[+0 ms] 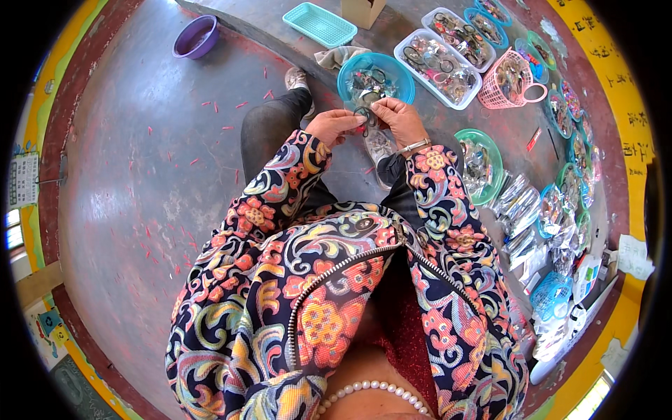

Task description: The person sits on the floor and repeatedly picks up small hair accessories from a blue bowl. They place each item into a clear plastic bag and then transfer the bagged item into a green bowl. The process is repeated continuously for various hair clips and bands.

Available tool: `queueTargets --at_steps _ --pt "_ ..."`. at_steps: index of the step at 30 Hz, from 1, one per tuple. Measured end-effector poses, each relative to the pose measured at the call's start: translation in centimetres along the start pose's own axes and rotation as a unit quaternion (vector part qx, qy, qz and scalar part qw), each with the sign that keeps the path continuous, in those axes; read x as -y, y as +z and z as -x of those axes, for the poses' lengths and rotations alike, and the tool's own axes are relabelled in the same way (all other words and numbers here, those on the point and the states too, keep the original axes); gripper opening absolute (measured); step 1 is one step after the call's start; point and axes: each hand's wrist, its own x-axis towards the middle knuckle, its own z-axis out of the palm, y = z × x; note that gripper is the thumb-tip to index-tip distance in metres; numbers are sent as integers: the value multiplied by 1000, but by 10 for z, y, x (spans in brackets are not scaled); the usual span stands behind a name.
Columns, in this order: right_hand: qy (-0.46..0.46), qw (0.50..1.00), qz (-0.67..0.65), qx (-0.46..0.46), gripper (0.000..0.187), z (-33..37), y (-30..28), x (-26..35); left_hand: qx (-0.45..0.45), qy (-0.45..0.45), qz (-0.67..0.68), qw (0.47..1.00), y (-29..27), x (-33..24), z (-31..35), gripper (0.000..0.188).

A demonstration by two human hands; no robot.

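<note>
My left hand [336,127] and my right hand [402,123] meet in front of me, above my feet. Between their fingertips is a small black loop [365,114] that looks like a hair tie. Both hands pinch it, the left from its left side and the right from the other. A tiny reddish piece shows by the left fingertips, too small to make out. Just beyond the hands stands a round blue basin [405,85] holding black loops and clear plastic packets.
Right of the basin are a white tray [456,106], a pink basket [491,96] and a green basin [496,166], all filled with small items. Silvery packets [516,203] lie farther right. A purple basin [196,37] and turquoise tray [319,25] stand beyond. Red scraps litter the floor.
</note>
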Motion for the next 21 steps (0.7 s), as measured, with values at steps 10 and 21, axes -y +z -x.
queueTargets --at_steps 10,21 --pt "-21 1000 -15 11 12 1 4 -4 14 24 -20 999 -10 11 -10 8" --pt "10 1000 6 22 11 2 2 1 3 35 2 999 -2 3 -2 9"
